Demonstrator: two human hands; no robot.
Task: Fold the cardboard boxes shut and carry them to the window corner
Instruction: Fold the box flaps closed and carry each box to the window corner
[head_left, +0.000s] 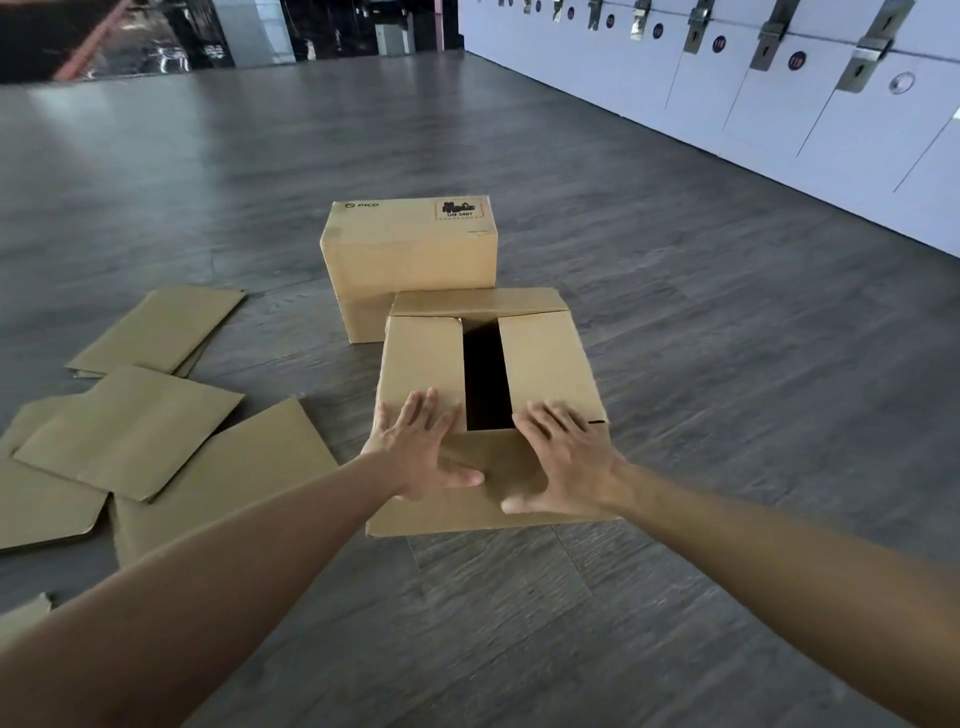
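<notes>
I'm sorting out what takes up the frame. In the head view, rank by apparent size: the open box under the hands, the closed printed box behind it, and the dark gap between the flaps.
1. Open box, though it is nearer the camera
2. Closed printed box
3. Dark gap

Tan boxes and flat tan sheets at nine o'clock lie on grey wood-grain floor; lockers at two o'clock are white.
</notes>
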